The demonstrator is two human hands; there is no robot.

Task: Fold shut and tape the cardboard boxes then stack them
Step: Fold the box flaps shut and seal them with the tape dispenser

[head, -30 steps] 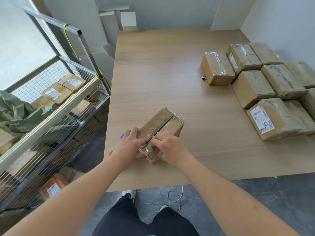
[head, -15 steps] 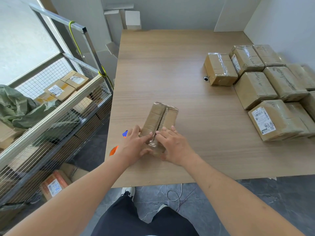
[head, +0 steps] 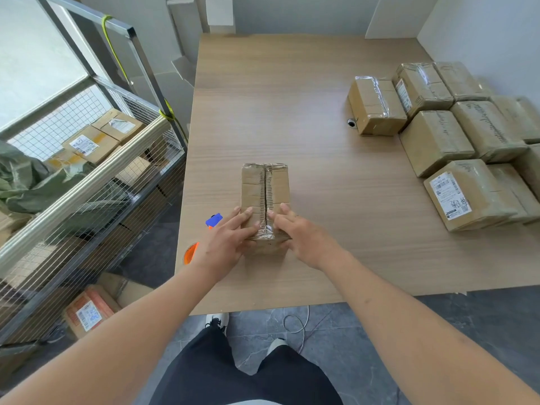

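Near the counter's (head: 292,112) 6 o'clock edge stands the box (head: 264,194), its flaps closed. Both hands lie on its near end with straight fingers, left hand (head: 223,247) at 9 o'clock, right hand (head: 302,239) at 3 o'clock, pressing the flaps down.

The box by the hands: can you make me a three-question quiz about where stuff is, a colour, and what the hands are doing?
1. Where are the finished boxes?
A. right side of the table
B. on the floor
C. on the box being worked on

2. What colour is the thing just left of the left hand?
A. green
B. blue
C. pink

3. The top flaps of the box by the hands are
A. standing up
B. torn off
C. folded shut

Answers: 1 A, they sit grouped at the right. 2 B, a blue object shows there. 3 C, the left hand and right hand press the flaps flat, meeting at a centre seam.
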